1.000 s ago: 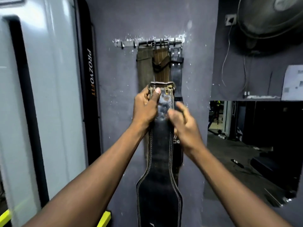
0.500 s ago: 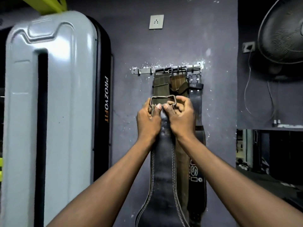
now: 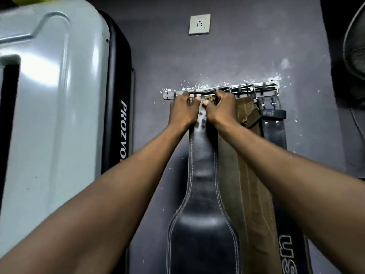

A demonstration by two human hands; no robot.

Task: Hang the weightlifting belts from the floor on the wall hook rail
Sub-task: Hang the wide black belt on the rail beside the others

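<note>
A black leather weightlifting belt (image 3: 201, 224) with white stitching hangs straight down the grey wall. My left hand (image 3: 182, 110) and my right hand (image 3: 221, 109) both grip its buckle end, pressed up against the left part of the metal hook rail (image 3: 169, 94). The buckle itself is mostly hidden behind my fingers. To the right hang an olive-brown belt (image 3: 250, 175) and a dark belt (image 3: 274, 133) with white lettering, both on hooks of the same rail.
A large grey and black gym machine housing (image 3: 59, 115) stands against the wall on the left. A white wall socket (image 3: 199, 24) sits above the rail. A fan (image 3: 355, 46) is at the right edge.
Both hands have lifted the black belt's buckle end from chest height up to the hook rail, shifting left of the hanging belts. The view has tilted upward and closer to the wall.
</note>
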